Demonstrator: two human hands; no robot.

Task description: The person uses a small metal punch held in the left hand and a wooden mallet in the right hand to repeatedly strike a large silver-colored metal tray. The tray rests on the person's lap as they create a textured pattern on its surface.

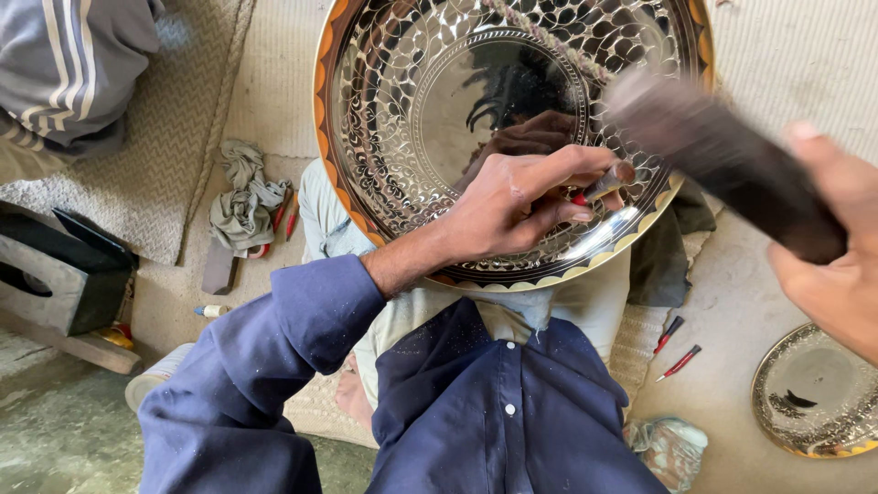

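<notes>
A large shiny engraved metal tray [393,110] with an orange-and-gold scalloped rim rests on my lap. My left hand [517,201] pinches a small metal chisel [605,185] with a red band, its tip set against the tray's lower right border. My right hand [837,261] grips a dark wooden mallet [722,155], which is blurred and raised above the chisel at the right. My blue sleeves and shirt fill the bottom of the view.
A smaller engraved plate [814,393] lies on the floor at lower right. Two red-handled tools [677,352] lie near it. A crumpled grey cloth [242,201] with more tools and a black box [69,274] are at left. Another person's striped sleeve [69,64] shows at top left.
</notes>
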